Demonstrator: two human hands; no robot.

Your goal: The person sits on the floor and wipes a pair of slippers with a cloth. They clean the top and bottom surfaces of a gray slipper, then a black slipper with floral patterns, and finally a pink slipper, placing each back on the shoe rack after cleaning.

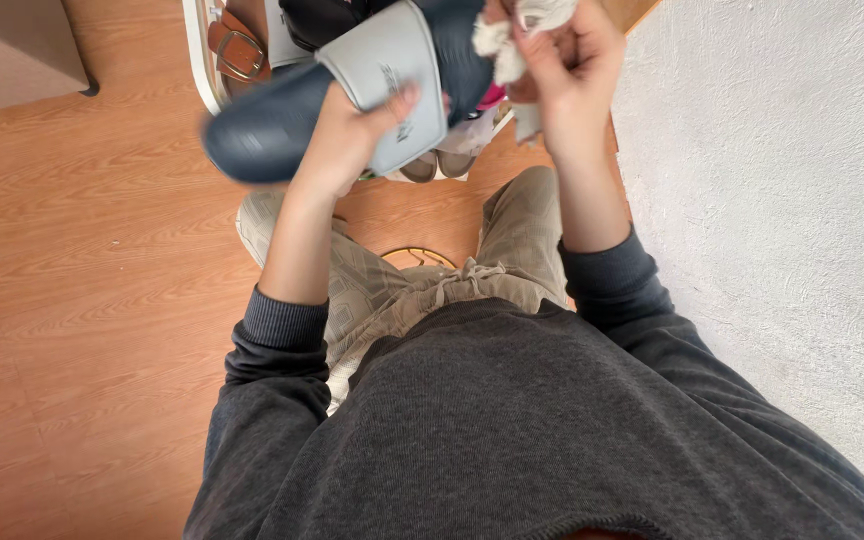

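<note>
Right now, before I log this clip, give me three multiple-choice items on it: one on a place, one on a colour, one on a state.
1. Where is the white cloth?
A. on the floor
B. in the right hand
C. on the lap

2. What colour is the strap of the slide sandal?
A. light grey
B. red
C. yellow

3. How is the sandal held?
A. lying on the wooden floor
B. hanging from a hook
C. gripped in the left hand, lifted off the floor

Answers: 1 B, the cloth is bunched in the right fingers; 2 A, the wide band is pale grey; 3 C, the thumb presses on the strap.
</note>
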